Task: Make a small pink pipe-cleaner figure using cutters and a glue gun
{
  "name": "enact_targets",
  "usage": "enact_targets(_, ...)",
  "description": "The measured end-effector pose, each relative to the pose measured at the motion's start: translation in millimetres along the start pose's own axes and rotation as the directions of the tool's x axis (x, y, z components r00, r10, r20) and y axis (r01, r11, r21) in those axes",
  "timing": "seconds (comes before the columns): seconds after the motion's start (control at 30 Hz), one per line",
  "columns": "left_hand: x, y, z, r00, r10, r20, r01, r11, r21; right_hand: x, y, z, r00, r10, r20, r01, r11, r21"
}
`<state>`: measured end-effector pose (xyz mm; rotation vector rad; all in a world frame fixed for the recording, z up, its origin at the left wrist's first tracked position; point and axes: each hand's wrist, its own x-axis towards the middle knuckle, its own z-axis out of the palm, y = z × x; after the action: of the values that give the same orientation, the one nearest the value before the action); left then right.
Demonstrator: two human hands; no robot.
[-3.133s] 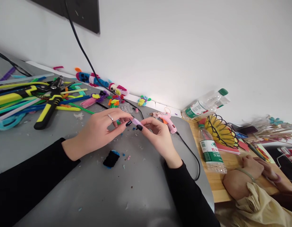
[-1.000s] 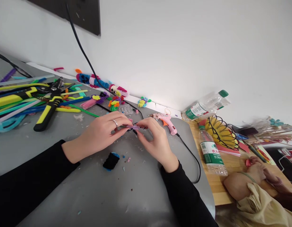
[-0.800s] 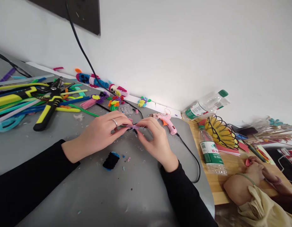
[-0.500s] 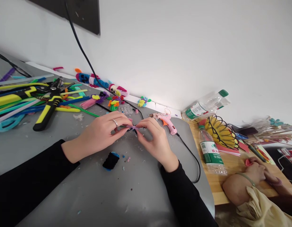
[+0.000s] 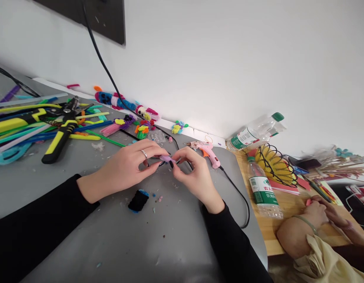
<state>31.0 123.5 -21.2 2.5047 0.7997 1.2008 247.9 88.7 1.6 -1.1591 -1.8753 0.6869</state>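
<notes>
My left hand [image 5: 131, 161] pinches one end of a small light-purple fuzzy piece [image 5: 164, 158], which looks like pipe cleaner. The fingertips of my right hand [image 5: 191, 173] are closed on its other end, where a dark bit shows. Both hands are just above the grey table, and the fingers hide part of the piece. Nearer to me lies a black fuzzy pad with blue edges [image 5: 138, 201], among small blue and pink scraps. Beyond my right hand rests a pink glue gun [image 5: 210, 154] with its cord trailing right.
Yellow-and-black pliers [image 5: 64, 131] lie on a pile of coloured pipe cleaners at left. Several fuzzy figures [image 5: 115, 100] line the wall. At right are water bottles [image 5: 263, 190], a black wire basket [image 5: 276, 165] and a co-worker's hands [image 5: 317, 212] holding something red.
The purple piece has turned between my fingertips and more of it shows. My right hand has shifted slightly to the right. The things lying on the table have stayed put.
</notes>
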Motion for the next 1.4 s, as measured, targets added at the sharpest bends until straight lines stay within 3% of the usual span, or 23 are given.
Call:
enact_targets(0.23, 1.2, -1.6, -0.5, 0.997, 0.078, -0.026, -0.077, 0.997, 0.015, 0.2, 0.6, 0.7, 0.999, 0.039, 0.016, -0.04, 0.999, 0.037)
enact_targets(0.6, 0.1, -1.5, -0.3, 0.998, 0.055, -0.013, -0.055, 0.998, -0.011, 0.4, -0.5, 0.3, 0.999, 0.043, 0.028, -0.044, 0.999, 0.03)
enact_targets(0.87, -0.1, 0.6, -1.3, 0.987, -0.155, 0.033, 0.158, 0.978, -0.137, 0.4, 1.1, 1.3, 1.0, 0.004, 0.028, -0.004, 1.0, 0.029)
enact_targets(1.07, 5.2, 3.1, -6.6, 0.96, -0.28, 0.006, 0.277, 0.948, -0.156, -2.0, 7.5, 1.9, 0.999, -0.019, -0.043, 0.017, 0.999, -0.049)
enact_targets(1.23, 5.6, 3.7, -4.6, 0.958, -0.286, -0.011, 0.279, 0.944, -0.178, -2.7, 5.9, 1.5, 0.988, -0.152, -0.017, 0.147, 0.976, -0.16)
enact_targets(1.4, 5.2, 1.1, -4.2, 0.933, -0.359, 0.013, 0.354, 0.913, -0.203, -2.6, 3.7, 2.2, 0.961, -0.277, 0.013, 0.273, 0.936, -0.221)
